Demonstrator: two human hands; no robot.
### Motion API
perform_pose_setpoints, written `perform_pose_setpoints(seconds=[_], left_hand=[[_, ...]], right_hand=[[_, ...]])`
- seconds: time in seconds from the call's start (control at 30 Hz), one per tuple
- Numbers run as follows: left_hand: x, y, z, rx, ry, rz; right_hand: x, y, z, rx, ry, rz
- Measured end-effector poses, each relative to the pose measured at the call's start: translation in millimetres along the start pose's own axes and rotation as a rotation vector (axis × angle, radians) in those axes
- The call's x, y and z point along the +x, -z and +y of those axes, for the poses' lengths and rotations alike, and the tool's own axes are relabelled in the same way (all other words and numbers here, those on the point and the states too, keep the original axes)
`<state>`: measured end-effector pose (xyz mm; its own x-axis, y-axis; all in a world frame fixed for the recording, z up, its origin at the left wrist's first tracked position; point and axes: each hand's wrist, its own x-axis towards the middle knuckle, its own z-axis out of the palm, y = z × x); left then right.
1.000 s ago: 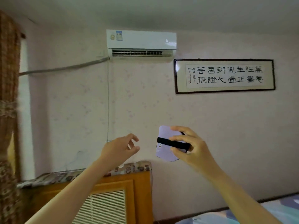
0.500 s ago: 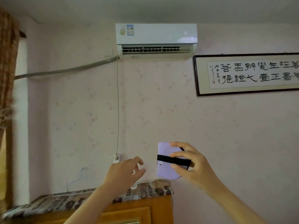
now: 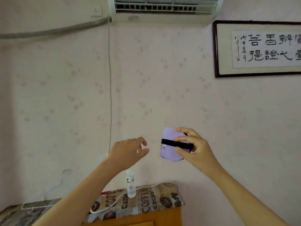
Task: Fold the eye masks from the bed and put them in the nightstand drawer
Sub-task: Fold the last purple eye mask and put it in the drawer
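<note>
1. The printed cloth (image 3: 146,204) on the wooden cabinet (image 3: 146,217) reads "COFFEE" and "cacao"; a water bottle (image 3: 130,185) stands on it.
2. The left hand (image 3: 128,151) hangs empty, fingers loosely spread.
3. The right hand (image 3: 195,149) pinches a folded lilac eye mask (image 3: 169,144) with a black strap, held in mid-air before the wall.
4. A framed calligraphy scroll (image 3: 260,48) hangs upper right.

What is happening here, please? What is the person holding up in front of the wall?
A person holds a folded purple eye mask up in front of the wall. The right hand grips it, fingers over its black strap. The left hand hovers beside it, loosely open and holding nothing. Below, a water bottle stands on a cloth-covered wooden cabinet. No drawer is in view, so the mask is not yet put away.
</note>
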<state>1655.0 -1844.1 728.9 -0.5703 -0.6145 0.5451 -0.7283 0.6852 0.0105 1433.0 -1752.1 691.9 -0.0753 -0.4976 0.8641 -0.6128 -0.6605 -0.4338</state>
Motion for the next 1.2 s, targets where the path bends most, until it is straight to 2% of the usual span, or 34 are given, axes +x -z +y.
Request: perform_pose_setpoints(seconds=[0.3, 0.6, 0.77, 0.97, 1.2], left_hand=[[160, -98, -54, -0.128, -0.189, 0.003], [303, -218, -16, -0.303, -0.413, -0.006], [370, -276, 6, -0.362, -0.424, -0.013], [440, -322, 7, -0.404, -0.423, -0.052], [519, -377, 33, -0.479, -0.488, -0.104]], right_hand=[[61, -23, 128, -0.188, -0.075, 0.093], [86, 39, 242, -0.435, -0.153, 0.139], [110, 73, 314, -0.505, -0.162, 0.165], [152, 84, 395, -0.492, -0.185, 0.19], [173, 116, 455, -0.605, -0.233, 0.235]])
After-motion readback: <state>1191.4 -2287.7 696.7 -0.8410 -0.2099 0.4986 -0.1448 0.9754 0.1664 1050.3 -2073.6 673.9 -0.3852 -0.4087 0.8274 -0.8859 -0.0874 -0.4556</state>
